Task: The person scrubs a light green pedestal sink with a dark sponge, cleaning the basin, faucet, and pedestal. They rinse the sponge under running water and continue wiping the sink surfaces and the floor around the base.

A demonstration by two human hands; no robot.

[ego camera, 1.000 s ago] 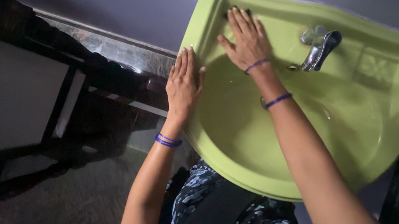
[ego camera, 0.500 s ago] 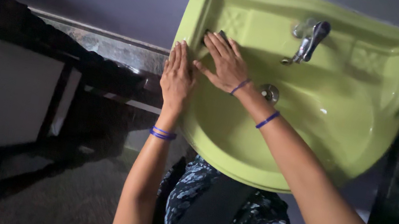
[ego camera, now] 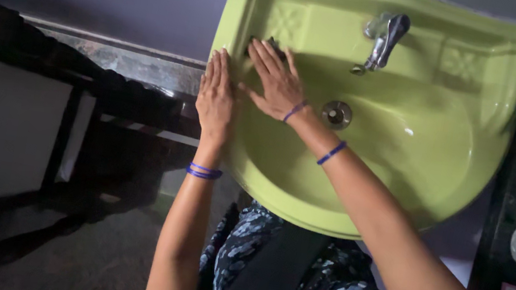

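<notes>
Green ceramic wash basin [ego camera: 408, 155] fixed to the wall. Left hand [ego camera: 215, 100] lies flat, fingers straight, on its left rim. Right hand [ego camera: 275, 82], fingers spread, presses the inner slope beside a dark object [ego camera: 272, 44], well left of the tap [ego camera: 383, 41].

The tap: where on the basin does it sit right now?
In the head view the chrome tap stands on the green basin's back ledge by the wall, above the drain and to the right of the right hand.

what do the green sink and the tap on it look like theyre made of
Green wall-hung sink: probably glazed ceramic, given the glossy highlights, thick moulded rim and relief pattern. Silver lever tap: looks like chrome-plated metal, shiny and reflective. Round drain fitting: likewise bright metal.
</notes>
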